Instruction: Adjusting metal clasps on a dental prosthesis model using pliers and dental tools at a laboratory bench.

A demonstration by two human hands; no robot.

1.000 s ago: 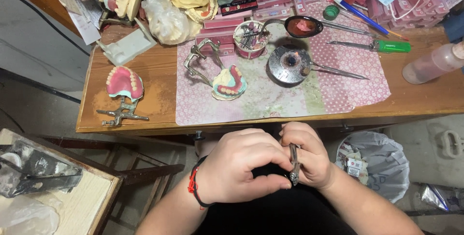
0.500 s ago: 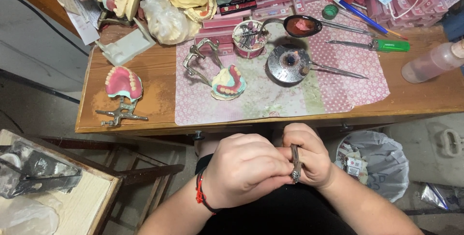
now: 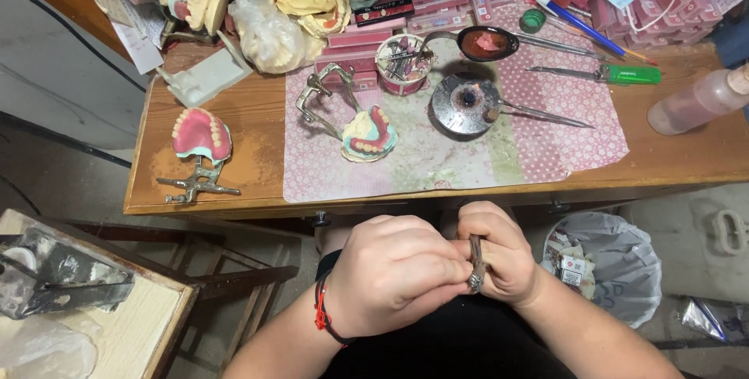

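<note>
A slim metal tool (image 3: 476, 263) is held upright below the desk (image 3: 234, 184).
It is clasped by both closed grips, left hand (image 3: 394, 274) and right hand (image 3: 503, 258); a denture model (image 3: 367, 136) lies above.

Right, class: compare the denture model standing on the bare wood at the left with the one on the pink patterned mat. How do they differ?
The left denture model stands on bare wood, its broad pink plate facing up; the mat denture model lies on the pink patterned mat. The left one sits atop a small metal stand; the mat one rests on a pale plaster base in a hinged metal frame. Both show pink gums and white teeth.
</note>
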